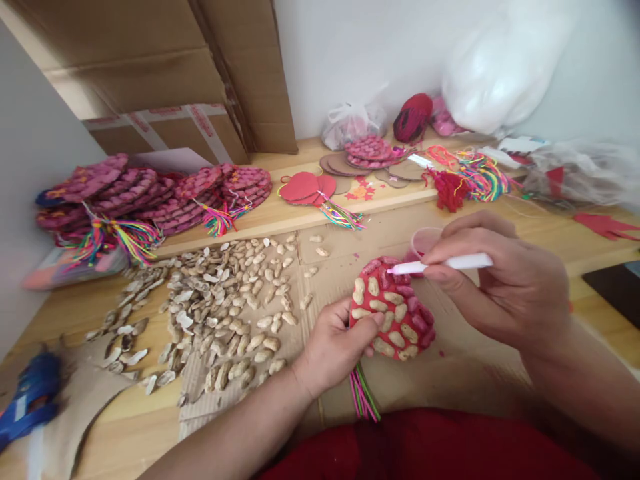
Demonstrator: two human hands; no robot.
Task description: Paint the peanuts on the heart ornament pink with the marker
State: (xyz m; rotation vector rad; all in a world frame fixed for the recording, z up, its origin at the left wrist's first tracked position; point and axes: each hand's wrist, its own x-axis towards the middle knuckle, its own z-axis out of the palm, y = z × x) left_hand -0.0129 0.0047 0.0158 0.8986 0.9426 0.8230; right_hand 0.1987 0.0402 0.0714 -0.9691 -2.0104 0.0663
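My left hand is closed on the lower left edge of a red peanut-covered disc, thumb on its face. Pink colour coats the peanuts along its top and right side; the others are plain tan. A tassel of pink and green cords hangs below it. In my right hand is a white paintbrush, pinched between thumb and fingers, its pink tip touching a peanut near the top of the disc. Behind those fingers shows a small clear cup with pink in it; I cannot tell what supports it.
Loose peanuts and shells cover the cardboard at left. A blue glue gun lies at far left. Along the raised shelf are stacked pink peanut discs, red discs, bright tassels and yarn. A cardboard box stands behind.
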